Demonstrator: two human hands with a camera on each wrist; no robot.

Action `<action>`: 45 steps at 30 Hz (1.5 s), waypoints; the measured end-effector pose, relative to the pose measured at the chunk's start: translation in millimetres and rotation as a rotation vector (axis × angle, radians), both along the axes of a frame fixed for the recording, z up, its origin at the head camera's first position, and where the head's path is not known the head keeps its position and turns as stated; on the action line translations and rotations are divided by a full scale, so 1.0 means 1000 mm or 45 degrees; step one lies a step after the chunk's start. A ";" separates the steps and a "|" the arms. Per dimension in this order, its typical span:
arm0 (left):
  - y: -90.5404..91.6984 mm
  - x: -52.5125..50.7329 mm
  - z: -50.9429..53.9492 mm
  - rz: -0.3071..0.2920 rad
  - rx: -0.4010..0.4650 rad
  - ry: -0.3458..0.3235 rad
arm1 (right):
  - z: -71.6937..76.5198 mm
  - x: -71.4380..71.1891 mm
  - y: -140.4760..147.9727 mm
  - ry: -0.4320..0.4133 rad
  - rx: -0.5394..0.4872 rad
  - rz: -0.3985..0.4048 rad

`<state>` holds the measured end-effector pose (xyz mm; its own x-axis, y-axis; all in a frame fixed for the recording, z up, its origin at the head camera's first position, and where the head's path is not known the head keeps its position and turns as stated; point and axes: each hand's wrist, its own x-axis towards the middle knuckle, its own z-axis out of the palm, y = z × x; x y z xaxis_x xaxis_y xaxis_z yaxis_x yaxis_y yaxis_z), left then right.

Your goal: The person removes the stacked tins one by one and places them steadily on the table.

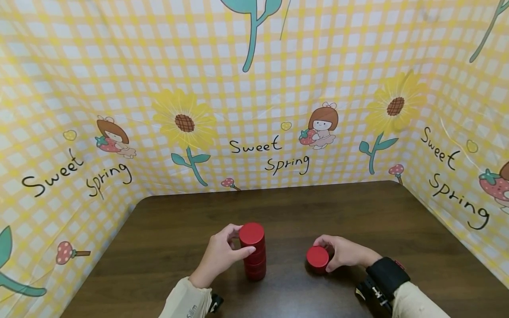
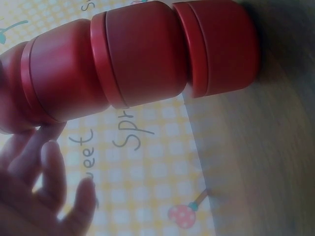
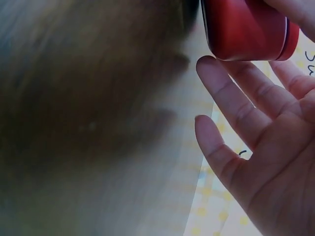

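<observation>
Several red round lidded tins stand in an upright stack [image 1: 255, 267] on the table, left of its middle. Thumb and fingers of my left hand [image 1: 220, 252] grip the top tin [image 1: 252, 234] from the left side. The left wrist view shows the stacked tins [image 2: 145, 54] lying sideways across the picture, one cut off at the edge. Farther right, my right hand [image 1: 345, 252] pinches a single red tin [image 1: 317, 256] between thumb and fingers. In the right wrist view, the fingers touch that tin's side [image 3: 248, 29]; whether its base meets the table I cannot tell.
The dark wooden table [image 1: 191, 216] has rounded far corners. Behind it and at both sides hangs a yellow checked cloth [image 1: 254, 97] with printed flowers and lettering. A black strap [image 1: 387, 276] with a device goes round the right wrist.
</observation>
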<state>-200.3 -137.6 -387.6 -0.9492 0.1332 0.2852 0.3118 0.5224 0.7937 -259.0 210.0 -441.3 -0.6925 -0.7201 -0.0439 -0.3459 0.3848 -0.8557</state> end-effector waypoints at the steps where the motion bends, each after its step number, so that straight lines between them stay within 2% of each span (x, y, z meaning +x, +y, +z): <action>1: 0.000 0.000 0.000 -0.001 -0.001 0.003 | 0.000 0.000 0.000 -0.001 -0.001 0.000; 9: 0.000 0.000 0.000 -0.008 -0.002 0.025 | -0.003 0.000 0.002 -0.018 -0.012 -0.013; 18: 0.001 0.000 0.001 -0.020 0.012 0.034 | -0.005 -0.001 0.007 0.000 -0.084 0.038; 23: 0.001 0.000 0.001 -0.030 0.012 0.048 | 0.005 -0.002 0.008 0.029 -0.051 0.015; 30: 0.003 0.000 -0.001 0.003 -0.001 0.019 | 0.017 -0.006 0.009 0.160 -0.010 -0.096; 37: 0.003 0.001 -0.002 -0.003 -0.024 0.067 | 0.023 -0.007 -0.002 0.178 -0.020 -0.139; 41: 0.002 0.001 -0.002 0.006 -0.046 0.065 | 0.029 -0.006 -0.011 0.196 -0.033 -0.134; 45: 0.000 0.001 -0.002 -0.002 -0.055 0.051 | 0.037 -0.007 -0.021 0.218 -0.053 -0.174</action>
<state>-198.9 -137.1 -389.7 -0.9367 0.1479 0.3173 0.3441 0.5551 0.7573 -265.8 188.8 -404.4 -0.7783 -0.6181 0.1102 -0.4347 0.4039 -0.8049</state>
